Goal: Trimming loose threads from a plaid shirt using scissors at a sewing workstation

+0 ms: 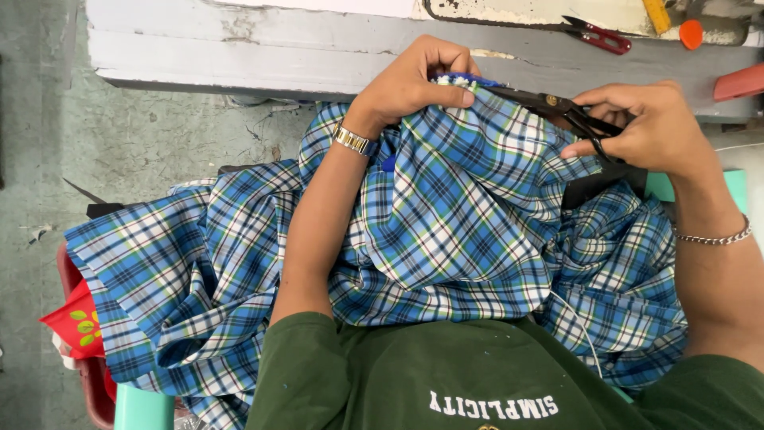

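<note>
Meanwhile, one left hand (418,84) pinching one blue plaid cloth (446,231), one right hand (649,127) gripping one pair of black scissors (557,107).

Tailoring workshop: worn workbench (318,48), scissors (598,36)

the person wears a dark green short-sleeved t-shirt (477,374) with white block lettering across the chest and a few small pale specks. the left wrist carries a metal watch (352,140) with a gold-and-silver link band. the right wrist carries a thin silver chain bracelet (714,237). both forearms are uncovered.
</note>
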